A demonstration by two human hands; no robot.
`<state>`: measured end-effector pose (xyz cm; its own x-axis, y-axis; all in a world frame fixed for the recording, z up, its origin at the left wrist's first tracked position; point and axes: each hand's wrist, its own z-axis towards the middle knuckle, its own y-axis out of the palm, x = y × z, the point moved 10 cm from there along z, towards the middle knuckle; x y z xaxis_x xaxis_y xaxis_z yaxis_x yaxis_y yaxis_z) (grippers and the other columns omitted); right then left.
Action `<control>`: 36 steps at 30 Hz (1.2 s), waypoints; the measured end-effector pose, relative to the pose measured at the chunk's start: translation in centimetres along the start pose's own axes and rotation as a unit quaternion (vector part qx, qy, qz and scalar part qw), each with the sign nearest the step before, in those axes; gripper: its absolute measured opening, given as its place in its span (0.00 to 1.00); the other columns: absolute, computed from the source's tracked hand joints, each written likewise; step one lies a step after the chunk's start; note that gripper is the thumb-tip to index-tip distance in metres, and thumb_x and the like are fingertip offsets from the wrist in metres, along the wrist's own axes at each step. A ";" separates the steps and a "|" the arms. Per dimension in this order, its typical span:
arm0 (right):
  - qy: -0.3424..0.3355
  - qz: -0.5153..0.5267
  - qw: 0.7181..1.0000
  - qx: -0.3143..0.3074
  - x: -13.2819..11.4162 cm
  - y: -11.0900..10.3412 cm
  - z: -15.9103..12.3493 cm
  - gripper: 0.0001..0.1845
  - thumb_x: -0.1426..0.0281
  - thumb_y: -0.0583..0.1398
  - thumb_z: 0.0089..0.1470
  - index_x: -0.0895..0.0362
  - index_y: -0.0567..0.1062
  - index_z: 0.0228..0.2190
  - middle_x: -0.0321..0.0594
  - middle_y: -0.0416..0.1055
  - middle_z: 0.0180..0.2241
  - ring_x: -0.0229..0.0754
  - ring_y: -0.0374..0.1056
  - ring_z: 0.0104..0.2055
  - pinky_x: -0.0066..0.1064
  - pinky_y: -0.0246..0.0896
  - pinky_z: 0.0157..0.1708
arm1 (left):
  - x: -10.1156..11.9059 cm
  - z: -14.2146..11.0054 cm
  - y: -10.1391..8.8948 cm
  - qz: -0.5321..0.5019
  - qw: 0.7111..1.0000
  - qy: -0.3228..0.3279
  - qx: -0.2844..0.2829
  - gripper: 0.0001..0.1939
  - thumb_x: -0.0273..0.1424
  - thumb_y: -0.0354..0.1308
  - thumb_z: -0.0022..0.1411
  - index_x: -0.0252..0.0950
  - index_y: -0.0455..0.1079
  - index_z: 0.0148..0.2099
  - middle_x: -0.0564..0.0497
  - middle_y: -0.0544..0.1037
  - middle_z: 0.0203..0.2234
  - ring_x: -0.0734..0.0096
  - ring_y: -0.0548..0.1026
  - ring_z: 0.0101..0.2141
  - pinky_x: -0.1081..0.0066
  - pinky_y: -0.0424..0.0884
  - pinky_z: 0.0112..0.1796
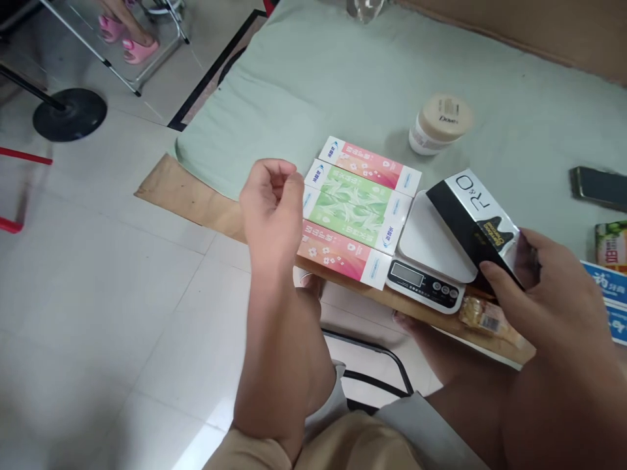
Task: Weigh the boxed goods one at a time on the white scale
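My right hand [548, 287] grips one end of a black and silver box [477, 219] marked "R&O". The box is tilted over the white plate of a kitchen scale [431, 245]; I cannot tell whether it touches the plate. The scale's grey display [407, 274] shows no readable digits. Left of the scale lie flat tissue boxes, a green one [353, 205] between two pink ones [337, 251]. My left hand [274, 209] is raised by their left end, fingers curled in and thumb against them, with nothing visible inside.
A Dove jar [441, 124] stands behind the scale. At the right are a dark phone [600, 186], a green packet [612, 245] and blue boxes [610, 294]. A small snack packet [490, 316] lies at the table's front edge. Another person's feet in pink sandals [140, 51] show upper left.
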<state>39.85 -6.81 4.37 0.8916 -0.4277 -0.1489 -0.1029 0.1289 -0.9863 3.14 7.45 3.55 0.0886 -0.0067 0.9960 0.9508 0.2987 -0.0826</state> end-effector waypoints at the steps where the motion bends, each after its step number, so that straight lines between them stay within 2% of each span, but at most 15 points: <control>1: 0.017 0.009 1.000 -0.005 -0.1 -0.2 0.0 0.34 0.50 0.57 0.45 0.55 0.76 0.50 0.48 0.74 0.34 0.58 0.72 0.36 0.48 0.66 0.34 | -0.3 0.2 0.2 0.007 1.000 -0.012 -0.015 0.08 0.24 0.60 0.65 0.41 0.71 0.34 0.54 0.76 0.30 0.71 0.73 0.32 0.69 0.72 0.35; 3: 0.034 0.035 0.999 -0.011 -1.1 -0.8 0.1 0.40 0.50 0.58 0.43 0.55 0.75 0.55 0.51 0.75 0.39 0.59 0.73 0.39 0.49 0.67 0.37 | -0.8 0.6 0.6 0.016 0.998 -0.023 -0.051 0.07 0.26 0.59 0.66 0.41 0.72 0.34 0.53 0.78 0.31 0.70 0.75 0.35 0.70 0.74 0.39; 6: -0.009 0.057 0.998 0.002 -4.5 -2.2 1.0 0.38 0.53 0.60 0.42 0.55 0.76 0.54 0.49 0.74 0.35 0.57 0.72 0.39 0.48 0.67 0.38 | -1.7 1.0 0.2 0.011 0.997 -0.043 -0.063 0.09 0.33 0.57 0.70 0.41 0.73 0.35 0.51 0.81 0.37 0.66 0.78 0.43 0.67 0.75 0.49; 9: -0.166 0.066 0.983 0.032 -10.8 -3.9 2.7 0.32 0.56 0.61 0.47 0.52 0.76 0.53 0.45 0.71 0.32 0.54 0.71 0.38 0.47 0.68 0.39 | -3.1 1.5 -1.1 -0.023 0.995 -0.093 -0.035 0.18 0.44 0.50 0.75 0.41 0.75 0.39 0.49 0.81 0.46 0.61 0.78 0.51 0.60 0.73 0.57; 11: -0.320 0.084 0.943 0.041 -16.1 -4.3 3.6 0.29 0.59 0.61 0.51 0.49 0.74 0.56 0.44 0.72 0.34 0.53 0.71 0.42 0.48 0.69 0.46 | -3.9 1.8 -1.8 -0.057 0.991 -0.117 -0.020 0.20 0.48 0.49 0.75 0.42 0.76 0.45 0.47 0.80 0.52 0.59 0.78 0.55 0.58 0.73 0.59; 13: -0.442 0.102 0.891 0.019 -20.6 -3.6 4.5 0.29 0.61 0.62 0.54 0.47 0.71 0.58 0.43 0.72 0.36 0.52 0.71 0.45 0.50 0.68 0.50 | -4.4 2.1 -2.4 -0.087 0.988 -0.131 -0.010 0.19 0.49 0.52 0.73 0.44 0.74 0.52 0.47 0.78 0.56 0.58 0.78 0.56 0.59 0.75 0.57; 15: -0.504 0.102 0.858 -0.023 -23.9 -2.1 5.8 0.30 0.63 0.63 0.54 0.47 0.70 0.59 0.42 0.73 0.37 0.52 0.70 0.46 0.51 0.68 0.51 | -4.6 2.4 -2.8 -0.105 0.985 -0.137 -0.014 0.17 0.45 0.54 0.72 0.45 0.72 0.56 0.47 0.78 0.56 0.58 0.79 0.55 0.60 0.77 0.54; 18: -0.512 0.091 0.851 -0.068 -26.9 0.0 8.2 0.34 0.68 0.65 0.51 0.45 0.70 0.60 0.46 0.73 0.50 0.54 0.68 0.53 0.52 0.66 0.55 | -4.4 2.7 -3.2 -0.105 0.986 -0.124 -0.026 0.15 0.40 0.57 0.71 0.45 0.72 0.56 0.47 0.80 0.51 0.58 0.79 0.54 0.62 0.79 0.51; 20: -0.506 0.083 0.855 -0.083 -28.1 0.6 9.3 0.33 0.68 0.66 0.51 0.44 0.71 0.60 0.45 0.72 0.55 0.55 0.65 0.57 0.53 0.62 0.60 | -4.1 2.9 -3.7 -0.084 0.990 -0.112 -0.026 0.14 0.39 0.59 0.70 0.45 0.72 0.56 0.47 0.81 0.50 0.58 0.79 0.56 0.61 0.79 0.53; 22: -0.487 0.072 0.866 -0.093 -28.4 0.9 10.5 0.29 0.68 0.66 0.53 0.45 0.73 0.56 0.44 0.73 0.50 0.53 0.65 0.57 0.51 0.60 0.61 | -4.2 2.9 -4.1 -0.056 0.992 -0.114 -0.018 0.17 0.40 0.60 0.70 0.46 0.71 0.59 0.48 0.79 0.56 0.57 0.77 0.59 0.59 0.77 0.57; 24: -0.428 0.055 0.898 -0.089 -27.6 0.9 12.2 0.21 0.70 0.67 0.52 0.48 0.73 0.48 0.42 0.73 0.41 0.50 0.66 0.52 0.47 0.62 0.56 | -4.4 2.9 -4.1 -0.024 0.992 -0.126 -0.017 0.21 0.42 0.60 0.71 0.45 0.69 0.63 0.47 0.76 0.62 0.55 0.74 0.63 0.57 0.75 0.61; 26: -0.341 0.035 0.937 -0.073 -25.6 0.9 14.2 0.14 0.71 0.67 0.51 0.50 0.70 0.38 0.39 0.70 0.34 0.46 0.66 0.45 0.44 0.62 0.49 | -4.6 2.8 -3.7 0.010 0.990 -0.139 -0.031 0.22 0.42 0.60 0.71 0.42 0.69 0.63 0.45 0.76 0.63 0.54 0.73 0.65 0.55 0.74 0.62; 28: -0.276 0.015 0.959 -0.057 -23.3 1.1 15.5 0.15 0.71 0.66 0.50 0.50 0.64 0.32 0.37 0.67 0.30 0.45 0.65 0.41 0.42 0.61 0.45 | -4.6 2.7 -2.7 0.042 0.988 -0.135 -0.067 0.21 0.40 0.59 0.71 0.40 0.71 0.62 0.44 0.77 0.62 0.53 0.74 0.63 0.52 0.73 0.63; 32: -0.228 -0.036 0.971 -0.055 -19.1 2.4 16.3 0.16 0.69 0.65 0.50 0.50 0.60 0.31 0.38 0.65 0.29 0.50 0.66 0.43 0.41 0.60 0.42 | -2.8 2.0 -0.4 0.096 0.984 -0.062 -0.139 0.18 0.36 0.58 0.69 0.40 0.73 0.58 0.46 0.80 0.59 0.53 0.75 0.62 0.49 0.71 0.65; 36: -0.242 -0.024 0.969 -0.049 -15.9 3.5 16.0 0.15 0.65 0.65 0.48 0.50 0.62 0.32 0.37 0.65 0.28 0.49 0.65 0.38 0.42 0.59 0.39 | 0.1 0.3 2.1 0.100 0.971 0.038 -0.213 0.16 0.33 0.55 0.70 0.40 0.74 0.57 0.49 0.81 0.58 0.59 0.76 0.61 0.56 0.73 0.63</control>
<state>32.36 14.81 4.45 0.9964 0.0407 -0.0748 -0.0758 0.0242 -0.9968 5.03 8.37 3.49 0.2912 -0.0645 0.9545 0.9471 -0.1210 -0.2971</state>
